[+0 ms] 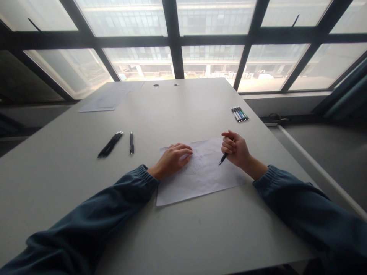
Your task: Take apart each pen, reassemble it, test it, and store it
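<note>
A sheet of white paper (183, 191) with faint pen marks lies in front of me on the white table (137, 233). My left hand (173, 159) rests on the sheet's left part, palm down and fingers stretched out. Above the right part of the same sheet, my right hand (236, 148) is closed around a dark pen (223, 159). The pen's tip slants down to the left; whether it touches the paper I cannot tell. Part of its barrel is hidden by my fingers.
To the left lie a single black pen (131, 143) and a bundle of black pens (110, 144). A row of several pens (240, 114) lies near the table's right edge. More paper sheets (100, 100) are at the far left, before the windows.
</note>
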Action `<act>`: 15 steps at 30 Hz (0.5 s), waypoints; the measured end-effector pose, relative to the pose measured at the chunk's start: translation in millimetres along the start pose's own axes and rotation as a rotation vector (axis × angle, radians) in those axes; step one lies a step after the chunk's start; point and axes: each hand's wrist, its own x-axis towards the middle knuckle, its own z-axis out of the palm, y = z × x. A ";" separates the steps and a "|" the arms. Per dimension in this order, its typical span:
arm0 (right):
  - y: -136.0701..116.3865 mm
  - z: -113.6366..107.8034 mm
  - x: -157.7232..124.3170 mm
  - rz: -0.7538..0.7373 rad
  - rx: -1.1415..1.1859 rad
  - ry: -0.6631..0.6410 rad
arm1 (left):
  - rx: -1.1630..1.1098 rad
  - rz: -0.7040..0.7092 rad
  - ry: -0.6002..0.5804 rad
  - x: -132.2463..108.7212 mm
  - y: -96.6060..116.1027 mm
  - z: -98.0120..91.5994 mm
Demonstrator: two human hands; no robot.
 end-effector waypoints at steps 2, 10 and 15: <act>4.1 -0.3 0.0 -0.003 0.019 -0.006 | -0.018 0.004 -0.009 0.2 1.2 -0.5; 12.7 5.8 -3.1 -0.017 -0.053 -0.034 | -0.011 0.033 -0.106 -0.9 0.8 0.0; 22.4 15.0 -8.0 -0.142 -0.218 0.037 | -0.003 0.034 -0.168 -1.3 2.3 -2.1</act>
